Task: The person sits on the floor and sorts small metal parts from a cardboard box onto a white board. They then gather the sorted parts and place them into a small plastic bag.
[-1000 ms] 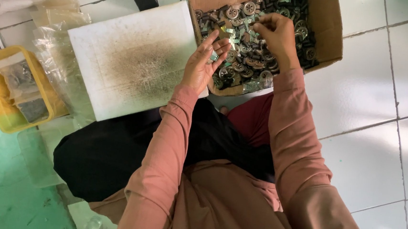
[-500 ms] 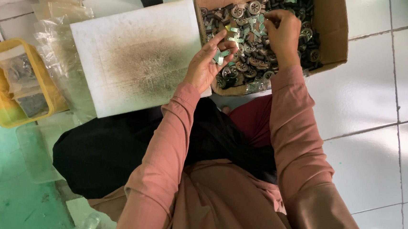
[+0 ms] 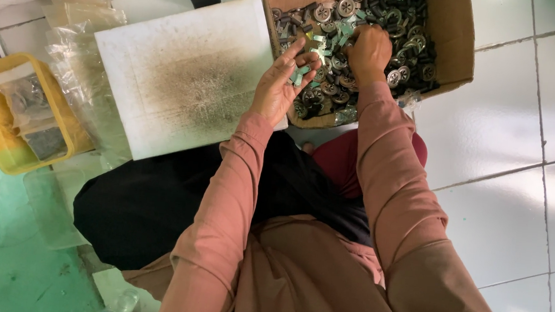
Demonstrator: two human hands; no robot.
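Nearest us, two pink sleeves reach away over a dark lap toward the far floor; the left hand [image 3: 281, 84] sits at the near left edge of the cardboard box [image 3: 457, 51], palm turned up, fingers [image 3: 296, 52] loosely spread, a few pale green clips [image 3: 304, 70] resting against them; not pinched, more cradled. Just right and a touch farther, the right hand [image 3: 369, 50] is down in the box, curled into a loose fist among the round metal parts [image 3: 400, 73]; whether it has closed on one I cannot tell, the knuckles hide it. The parts lie directly under and beyond the right hand, so that hand is nearer the heap. Left of the box lies a stained white board [image 3: 185, 78]; farther left a yellow tray [image 3: 4, 150] with plastic bags; the box's far side is cut off.
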